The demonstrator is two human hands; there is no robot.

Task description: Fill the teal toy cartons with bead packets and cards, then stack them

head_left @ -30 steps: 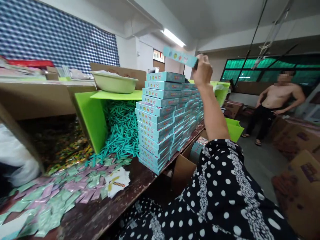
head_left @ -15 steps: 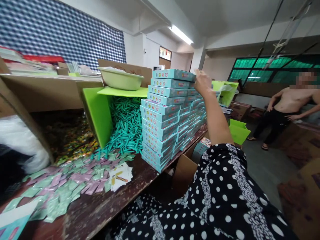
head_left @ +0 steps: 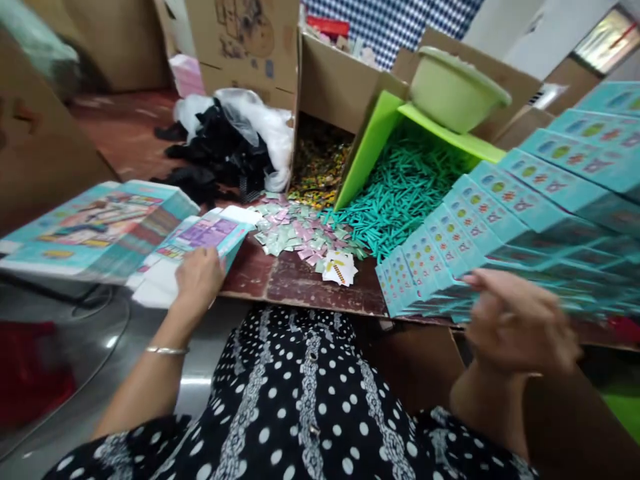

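My left hand (head_left: 201, 277) is closed at the near edge of a flat, unfolded carton (head_left: 213, 235), teal and purple with white flaps. Left of it lies a thick pile of printed flat cartons (head_left: 107, 223). My right hand (head_left: 520, 320), blurred by motion, is loosely open with nothing seen in it, in front of tall stacks of closed teal boxes (head_left: 493, 207). Between the hands, small green and pink packets (head_left: 295, 230) are strewn on the table, with a few white printed cards (head_left: 340, 268) at their near side.
A lime-green bin (head_left: 367, 150) lies on its side, spilling teal sticks (head_left: 400, 193). On top stands a pale green basin (head_left: 457, 90). A cardboard box (head_left: 337, 83) holds small yellow-orange pieces. Black cloth and white plastic (head_left: 240, 143) lie behind the flat cartons.
The view has swung left and down. My right hand has come off the top of the box stack and back toward my body. My left hand now shows, at the flat carton.
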